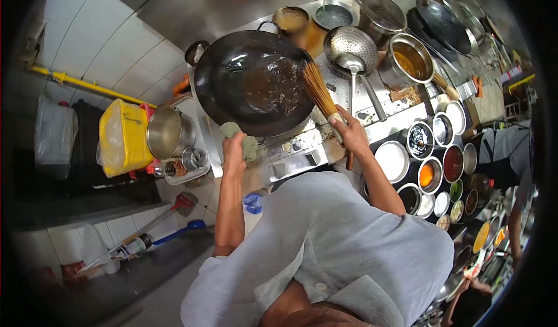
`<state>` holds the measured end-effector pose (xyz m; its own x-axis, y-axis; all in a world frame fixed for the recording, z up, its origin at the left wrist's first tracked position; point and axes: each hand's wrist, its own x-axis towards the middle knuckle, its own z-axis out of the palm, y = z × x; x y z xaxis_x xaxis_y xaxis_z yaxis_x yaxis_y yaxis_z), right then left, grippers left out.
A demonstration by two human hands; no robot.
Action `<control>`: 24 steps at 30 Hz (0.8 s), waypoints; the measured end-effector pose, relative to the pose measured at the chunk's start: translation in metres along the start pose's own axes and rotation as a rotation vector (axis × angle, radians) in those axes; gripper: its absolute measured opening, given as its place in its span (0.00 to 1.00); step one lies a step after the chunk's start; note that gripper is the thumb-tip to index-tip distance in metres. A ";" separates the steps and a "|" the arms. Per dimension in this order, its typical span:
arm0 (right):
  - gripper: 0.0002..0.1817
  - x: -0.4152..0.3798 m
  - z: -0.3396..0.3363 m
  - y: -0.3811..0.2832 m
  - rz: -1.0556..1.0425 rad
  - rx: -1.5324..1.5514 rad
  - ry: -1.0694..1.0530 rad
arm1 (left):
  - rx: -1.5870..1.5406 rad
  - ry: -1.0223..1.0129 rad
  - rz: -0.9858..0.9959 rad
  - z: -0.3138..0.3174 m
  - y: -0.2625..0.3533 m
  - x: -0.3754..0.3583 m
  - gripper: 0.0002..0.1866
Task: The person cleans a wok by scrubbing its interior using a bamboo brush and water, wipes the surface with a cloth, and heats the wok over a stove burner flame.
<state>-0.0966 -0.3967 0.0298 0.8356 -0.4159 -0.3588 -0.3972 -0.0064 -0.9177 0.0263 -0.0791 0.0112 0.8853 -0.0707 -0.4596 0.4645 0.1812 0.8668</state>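
A large dark wok (256, 83) sits over the stove, its inside wet and shiny with brownish residue. My left hand (234, 151) is closed on a folded grey-green cloth (249, 147) at the wok's near rim; whether the rim is gripped through it is hidden. My right hand (352, 134) is wrapped round the handle of a bamboo wok brush (321, 89). The brush's bristles point up and left, by the wok's right rim. Just right of the brush, a perforated skimmer (350, 41) lies with a metal ladle (352, 64) on top of it.
A pot of brown liquid (410, 63) stands at the right. Several bowls of sauces and seasonings, including a white bowl (392, 161), crowd the right side. A yellow container (123, 138) and a steel pot (168, 132) stand left. A co-worker (508, 147) is at far right.
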 end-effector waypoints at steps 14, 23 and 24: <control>0.35 0.028 0.029 0.007 0.070 0.153 -0.100 | 0.240 0.173 0.277 0.040 0.029 -0.009 0.06; 0.36 0.039 0.046 -0.007 0.040 0.104 -0.158 | 0.439 0.251 0.464 0.053 0.031 -0.008 0.15; 0.36 0.042 0.049 -0.006 0.040 0.104 -0.158 | 0.439 0.251 0.463 0.056 0.032 -0.008 0.15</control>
<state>-0.0404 -0.3693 0.0119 0.8722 -0.2659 -0.4105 -0.3970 0.1053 -0.9117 0.0353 -0.1271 0.0539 0.9876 0.1571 -0.0074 0.0518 -0.2805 0.9585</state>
